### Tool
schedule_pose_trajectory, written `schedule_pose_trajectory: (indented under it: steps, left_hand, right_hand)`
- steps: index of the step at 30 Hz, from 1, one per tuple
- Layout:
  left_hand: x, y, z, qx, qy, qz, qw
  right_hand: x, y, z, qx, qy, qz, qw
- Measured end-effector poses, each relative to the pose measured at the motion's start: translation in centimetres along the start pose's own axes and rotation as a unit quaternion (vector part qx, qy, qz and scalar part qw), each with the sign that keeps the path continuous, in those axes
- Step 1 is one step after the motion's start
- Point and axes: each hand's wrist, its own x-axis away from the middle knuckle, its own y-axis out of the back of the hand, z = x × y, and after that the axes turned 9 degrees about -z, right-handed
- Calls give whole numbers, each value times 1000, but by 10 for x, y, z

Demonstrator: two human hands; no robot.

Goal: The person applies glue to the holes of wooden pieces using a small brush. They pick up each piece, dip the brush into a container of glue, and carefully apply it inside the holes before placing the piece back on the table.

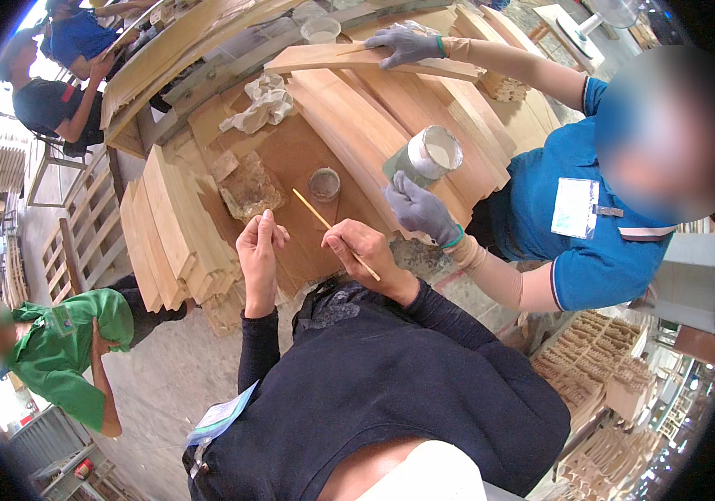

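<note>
My right hand [363, 249] grips a thin wooden stick [322, 221] that points up and left toward a small round tin [324, 183] on the brown board. My left hand [259, 249] is raised beside it with fingers drawn together, holding nothing that I can see. Across from me a person in a blue shirt holds a pale tin of white paste [426, 155] in one grey-gloved hand [418, 210]. Their other gloved hand [404, 43] rests on a curved wooden slat [349, 58].
Stacks of curved light-wood slats [172, 225] lie left of my hands and more fan out at the right [399, 108]. A crumpled rag [262, 102] and a sanding block [249, 190] sit on the bench. A person in green [69, 334] crouches at the left; others sit at the far left.
</note>
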Motion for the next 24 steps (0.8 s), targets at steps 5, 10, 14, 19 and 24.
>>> schedule_pose_trajectory:
  steps: [5, 10, 14, 19, 24]
  left_hand:
    - [-4, 1, 5, -6, -13, 5, 1000]
    - [-26, -13, 21, 0, 26, -20, 999]
    - [-58, -25, 53, 30, 75, 12, 997]
    - [-69, -66, 52, -6, 92, 59, 994]
    - [-67, -74, 54, -31, 94, 84, 992]
  right_hand:
    - [0, 2, 1, 0, 8, -2, 1000]
    - [-3, 2, 6, -1, 29, -17, 999]
    - [-6, 5, 9, 9, 57, -39, 998]
    - [-11, 11, 12, 24, 81, -49, 995]
    - [-13, 11, 14, 34, 71, -78, 994]
